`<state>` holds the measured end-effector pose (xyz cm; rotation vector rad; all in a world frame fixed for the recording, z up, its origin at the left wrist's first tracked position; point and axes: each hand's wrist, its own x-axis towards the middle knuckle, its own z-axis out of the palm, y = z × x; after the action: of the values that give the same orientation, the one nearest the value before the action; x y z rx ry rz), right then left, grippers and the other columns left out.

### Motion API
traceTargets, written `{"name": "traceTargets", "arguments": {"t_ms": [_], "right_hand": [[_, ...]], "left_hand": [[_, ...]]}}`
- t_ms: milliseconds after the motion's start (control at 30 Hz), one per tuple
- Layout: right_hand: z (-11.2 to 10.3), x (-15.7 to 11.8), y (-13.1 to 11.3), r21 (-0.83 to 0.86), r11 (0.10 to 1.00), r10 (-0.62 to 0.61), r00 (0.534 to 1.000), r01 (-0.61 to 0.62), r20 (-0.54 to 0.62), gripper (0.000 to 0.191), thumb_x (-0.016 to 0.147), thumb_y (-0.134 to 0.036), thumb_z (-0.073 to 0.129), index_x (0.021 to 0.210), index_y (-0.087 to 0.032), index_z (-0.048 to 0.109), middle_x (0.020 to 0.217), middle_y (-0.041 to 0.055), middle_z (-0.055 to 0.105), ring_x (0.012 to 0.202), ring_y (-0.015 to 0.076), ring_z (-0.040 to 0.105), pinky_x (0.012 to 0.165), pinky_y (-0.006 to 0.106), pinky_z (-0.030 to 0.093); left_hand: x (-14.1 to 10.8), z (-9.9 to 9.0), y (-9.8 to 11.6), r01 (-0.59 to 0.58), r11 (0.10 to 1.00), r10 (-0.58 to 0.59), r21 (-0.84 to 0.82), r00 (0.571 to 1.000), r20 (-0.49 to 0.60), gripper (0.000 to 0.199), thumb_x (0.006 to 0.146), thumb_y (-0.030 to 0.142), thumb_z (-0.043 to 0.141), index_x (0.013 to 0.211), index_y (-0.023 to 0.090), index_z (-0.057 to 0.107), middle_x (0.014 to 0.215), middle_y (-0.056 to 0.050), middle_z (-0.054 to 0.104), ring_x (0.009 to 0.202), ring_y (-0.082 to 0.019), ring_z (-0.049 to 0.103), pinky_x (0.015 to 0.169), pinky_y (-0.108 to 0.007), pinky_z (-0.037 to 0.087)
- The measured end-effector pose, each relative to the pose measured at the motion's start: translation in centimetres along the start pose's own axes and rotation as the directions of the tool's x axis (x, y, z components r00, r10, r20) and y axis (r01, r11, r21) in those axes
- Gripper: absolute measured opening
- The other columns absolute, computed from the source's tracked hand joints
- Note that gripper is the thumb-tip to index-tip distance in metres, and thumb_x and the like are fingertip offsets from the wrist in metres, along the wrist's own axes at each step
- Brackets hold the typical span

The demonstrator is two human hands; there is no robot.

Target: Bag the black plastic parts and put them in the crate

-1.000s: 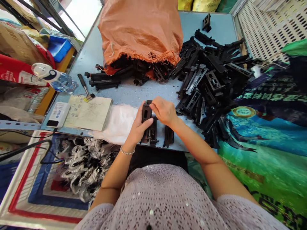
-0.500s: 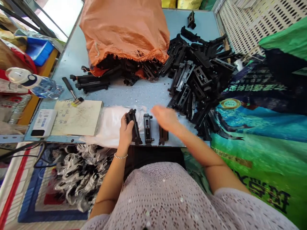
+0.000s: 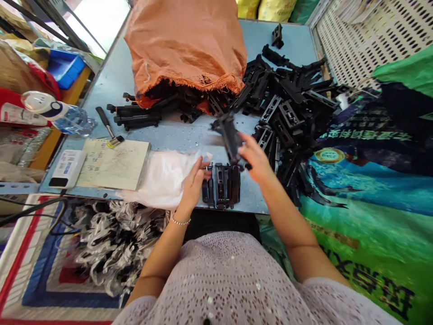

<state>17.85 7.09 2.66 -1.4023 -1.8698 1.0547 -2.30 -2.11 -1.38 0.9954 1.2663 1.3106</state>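
Note:
My right hand (image 3: 257,158) grips a black plastic part (image 3: 230,135), held tilted above the table. Below it, several black parts (image 3: 221,186) stand side by side at the table's front edge. My left hand (image 3: 195,180) rests against the left side of that group, its fingers apart. Left of this hand lies a stack of clear plastic bags (image 3: 162,176). A large heap of black parts (image 3: 287,113) covers the right side of the table, and more parts spill from the mouth of an orange sack (image 3: 186,45).
On the left of the table (image 3: 176,135) are a notepad (image 3: 115,167), a white device (image 3: 67,167), a hammer-like tool (image 3: 107,124) and a bottle (image 3: 72,118). A basket (image 3: 37,271) holds wrapped items below. Green-blue sacks (image 3: 379,180) stand at right.
My left hand has moved right and its part now stands beside the others, close together. My right hand, empty before, has taken hold of another black part.

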Motion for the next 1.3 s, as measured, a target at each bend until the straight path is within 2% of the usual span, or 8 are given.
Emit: {"name": "traceTargets", "arguments": {"t_ms": [133, 367, 600, 700, 900, 1000, 1100, 1300], "right_hand": [[4.2, -4.2, -2.1, 0.12, 0.986, -0.152, 0.939, 0.12, 0.308, 0.037, 0.105, -0.047, 0.034, 0.122, -0.022, 0.056, 0.082, 0.0032, 0.069, 0.068, 0.0192, 0.064, 0.065, 0.032, 0.049], [5.2, -1.0, -3.4, -0.419, 0.842, -0.336, 0.938, 0.34, 0.086, 0.047, 0.106, -0.058, 0.03, 0.093, -0.02, 0.056, 0.089, 0.01, 0.068, 0.087, 0.0234, 0.063, 0.071, 0.031, 0.04], [6.1, 0.4, -2.7, -0.4, 0.839, -0.343, 0.929, 0.37, 0.141, 0.051, 0.106, -0.059, 0.027, 0.098, -0.02, 0.06, 0.093, 0.0093, 0.069, 0.088, 0.0228, 0.064, 0.071, 0.03, 0.038], [6.4, -1.6, -2.8, -0.347, 0.897, -0.229, 0.959, 0.274, 0.166, 0.052, 0.108, -0.055, 0.025, 0.092, -0.021, 0.062, 0.082, 0.006, 0.067, 0.076, 0.0213, 0.064, 0.066, 0.031, 0.037], [7.9, -7.2, -3.6, -0.195, 0.872, -0.321, 0.826, 0.449, 0.464, 0.045, 0.107, -0.05, 0.03, 0.089, -0.024, 0.062, 0.082, 0.0056, 0.07, 0.075, 0.0219, 0.063, 0.066, 0.034, 0.042], [7.9, -4.5, -3.5, -0.268, 0.877, -0.238, 0.847, 0.398, 0.476, 0.042, 0.109, -0.042, 0.029, 0.096, -0.022, 0.063, 0.087, 0.0055, 0.07, 0.077, 0.0212, 0.064, 0.068, 0.033, 0.044], [7.8, 1.9, -2.4, -0.458, 0.819, -0.244, 0.933, 0.345, 0.265, 0.031, 0.107, -0.029, 0.037, 0.121, -0.016, 0.061, 0.12, 0.0149, 0.067, 0.11, 0.028, 0.061, 0.088, 0.038, 0.046], [6.7, 10.3, -0.2, -0.536, 0.833, 0.002, 0.968, 0.136, 0.25, 0.032, 0.105, -0.027, 0.042, 0.124, -0.009, 0.06, 0.117, 0.0218, 0.068, 0.112, 0.034, 0.061, 0.093, 0.045, 0.047]], "left_hand": [[0.2, 1.3, 1.9, 0.105, 0.945, -0.1, -0.31, 0.995, 0.029, 0.063, 0.088, 0.066, 0.058, 0.14, 0.03, 0.057, 0.122, -0.009, 0.068, 0.107, -0.025, 0.067, 0.087, -0.039, 0.058], [-1.1, 0.5, 2.7, 0.191, 0.923, -0.201, -0.335, 0.98, 0.006, 0.065, 0.089, 0.053, 0.065, 0.149, 0.032, 0.047, 0.093, -0.006, 0.07, 0.088, -0.024, 0.071, 0.069, -0.033, 0.058], [-0.2, -0.3, 3.0, 0.291, 0.857, -0.26, -0.426, 0.957, 0.131, 0.053, 0.086, 0.047, 0.07, 0.133, 0.026, 0.058, 0.086, -0.004, 0.067, 0.071, -0.018, 0.067, 0.059, -0.029, 0.053], [0.2, -0.5, 2.7, 0.254, 0.847, -0.266, -0.468, 0.963, 0.042, 0.042, 0.086, 0.045, 0.07, 0.121, 0.025, 0.06, 0.084, -0.002, 0.065, 0.066, -0.014, 0.064, 0.058, -0.026, 0.052], [-0.4, -2.3, 1.8, 0.202, 0.913, -0.255, -0.354, 0.961, -0.109, 0.035, 0.088, 0.051, 0.065, 0.108, 0.022, 0.063, 0.09, -0.004, 0.07, 0.077, -0.016, 0.068, 0.069, -0.027, 0.056], [-0.8, -3.4, -0.5, 0.109, 0.991, -0.123, -0.075, 0.97, -0.209, 0.047, 0.09, 0.051, 0.064, 0.13, 0.025, 0.06, 0.117, -0.008, 0.07, 0.116, -0.023, 0.065, 0.099, -0.036, 0.054], [-0.7, -3.6, -3.7, 0.059, 0.968, 0.004, 0.242, 0.967, -0.254, 0.058, 0.089, 0.052, 0.065, 0.141, 0.026, 0.055, 0.147, -0.01, 0.053, 0.143, -0.027, 0.043, 0.124, -0.045, 0.029], [-0.5, -2.8, -5.3, 0.041, 0.89, 0.067, 0.455, 0.973, -0.219, 0.064, 0.093, 0.06, 0.055, 0.145, 0.022, 0.051, 0.154, -0.015, 0.041, 0.148, -0.031, 0.033, 0.126, -0.051, 0.021]]}}
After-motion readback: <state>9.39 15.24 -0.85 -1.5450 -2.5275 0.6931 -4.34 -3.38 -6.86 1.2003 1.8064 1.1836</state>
